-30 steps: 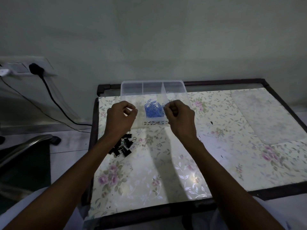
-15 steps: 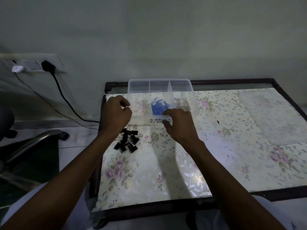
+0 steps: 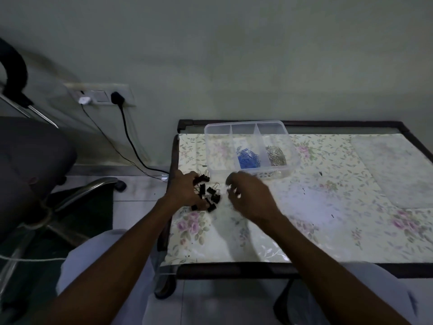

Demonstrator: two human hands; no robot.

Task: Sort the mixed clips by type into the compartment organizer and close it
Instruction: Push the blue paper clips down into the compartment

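The clear compartment organizer (image 3: 289, 146) stands open at the back of the table. Its left section is empty, the middle one holds blue paper clips (image 3: 248, 158), and the right one holds silver paper clips (image 3: 277, 156). A pile of black binder clips (image 3: 210, 193) lies on the table in front of the organizer's left corner. My left hand (image 3: 184, 192) is cupped around the pile's left side, with fingers above and thumb below it. My right hand (image 3: 249, 195) hovers just right of the pile, fingers curled and apart, blurred, holding nothing.
The small table (image 3: 328, 233) has a flowered cover and a dark raised frame. An office chair (image 3: 35, 160) stands to the left. A wall socket (image 3: 100, 97) has a black cable running down to the floor near the table's left edge.
Both hands have left the organizer's front edge and dropped toward me to the binder clip pile. The view has swung left, so the table now sits further right.
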